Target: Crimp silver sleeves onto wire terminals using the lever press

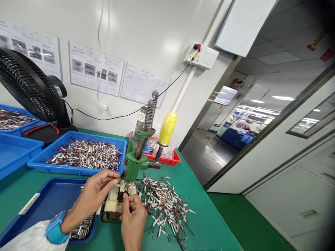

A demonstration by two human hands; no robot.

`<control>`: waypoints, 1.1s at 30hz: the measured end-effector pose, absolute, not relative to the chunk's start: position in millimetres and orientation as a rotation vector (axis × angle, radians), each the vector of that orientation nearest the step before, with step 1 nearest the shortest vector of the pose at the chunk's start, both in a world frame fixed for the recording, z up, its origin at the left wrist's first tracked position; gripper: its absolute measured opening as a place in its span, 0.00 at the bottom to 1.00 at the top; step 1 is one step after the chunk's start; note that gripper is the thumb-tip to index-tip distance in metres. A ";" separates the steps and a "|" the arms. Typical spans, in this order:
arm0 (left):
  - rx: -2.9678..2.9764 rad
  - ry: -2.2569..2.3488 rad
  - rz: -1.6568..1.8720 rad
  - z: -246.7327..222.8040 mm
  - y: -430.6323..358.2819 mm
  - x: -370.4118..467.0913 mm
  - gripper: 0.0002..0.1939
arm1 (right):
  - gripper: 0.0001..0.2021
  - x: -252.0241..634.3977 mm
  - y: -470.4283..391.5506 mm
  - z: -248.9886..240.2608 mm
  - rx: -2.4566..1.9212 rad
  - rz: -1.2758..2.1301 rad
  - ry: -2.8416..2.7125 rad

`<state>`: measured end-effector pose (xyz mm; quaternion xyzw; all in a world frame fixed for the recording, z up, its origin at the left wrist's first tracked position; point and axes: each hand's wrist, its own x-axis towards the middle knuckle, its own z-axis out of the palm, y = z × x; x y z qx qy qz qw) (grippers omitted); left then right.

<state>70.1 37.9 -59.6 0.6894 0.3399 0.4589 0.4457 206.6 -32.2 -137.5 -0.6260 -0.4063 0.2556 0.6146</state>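
Note:
A green hand press point(134, 167) with a spring and a yellow-wrapped lever point(168, 129) stands on the green table. Just left of its head, my left hand point(98, 190) has thumb and index finger pinched together at a small dark piece too small to name. My right hand point(133, 218) is at the front of the press base point(112, 205), fingertips closed at the black fixture under the press tip; whatever they hold is hidden. A pile of small silver parts with red and black wires point(167, 205) lies right of the press.
A blue tray point(75, 169) of wired parts stands behind my left hand. A darker blue tray point(56, 184) holds metal cylinders point(82, 230) under my left forearm. A red tray point(176, 158) is behind the press. A black fan point(28, 83) and more blue trays point(21, 148) are left.

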 end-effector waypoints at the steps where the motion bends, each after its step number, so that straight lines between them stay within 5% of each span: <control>1: 1.688 0.853 1.132 -59.8 36.9 74.4 0.17 | 0.25 205.9 -32.7 -135.8 -1.427 0.563 -0.947; 7: 1.706 0.839 1.003 -56.0 39.0 91.1 0.29 | 0.24 204.5 -33.0 -133.0 -1.408 0.502 -0.967; 14: 2.022 0.861 0.950 -48.4 40.5 91.0 0.18 | 0.23 204.9 -33.2 -136.7 -1.423 0.566 -0.954; 25: 2.118 0.857 1.055 -62.6 34.8 90.1 0.19 | 0.23 220.6 -40.5 -124.0 -1.415 0.672 -1.091; 29: 2.033 0.835 1.106 -70.9 31.9 84.4 0.19 | 0.23 262.9 -59.9 -79.7 -1.461 0.404 -1.117; 33: 2.023 0.804 1.109 -67.7 34.9 77.8 0.18 | 0.28 300.0 -34.0 34.8 -1.464 -0.022 -1.026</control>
